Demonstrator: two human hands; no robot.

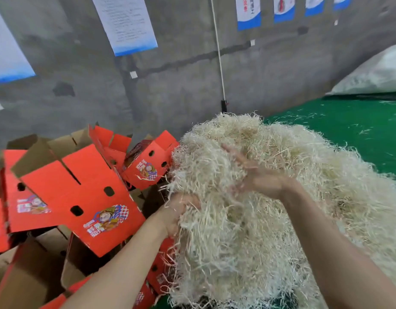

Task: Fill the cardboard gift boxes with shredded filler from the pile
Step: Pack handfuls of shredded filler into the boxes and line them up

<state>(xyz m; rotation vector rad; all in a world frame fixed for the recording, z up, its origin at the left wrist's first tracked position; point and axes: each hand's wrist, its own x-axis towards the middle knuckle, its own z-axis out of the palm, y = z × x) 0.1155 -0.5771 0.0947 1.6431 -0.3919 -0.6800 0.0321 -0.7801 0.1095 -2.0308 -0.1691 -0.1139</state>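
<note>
Left hand [181, 210] and right hand [255, 175] are bare — forearms [125, 264] likewise, seemingly, as far as visible.

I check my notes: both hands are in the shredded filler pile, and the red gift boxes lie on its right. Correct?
Not quite. In the head view the red gift boxes lie on the left of the shredded filler pile. The left hand and right hand are in it.

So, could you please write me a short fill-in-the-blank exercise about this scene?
1. The gift boxes are ____ on the outside.
2. The shredded filler lies on a ____ surface.
3. The right hand lies on top of the filler; the left hand digs into its ____ side.
Missing words: red; green; left.
</note>
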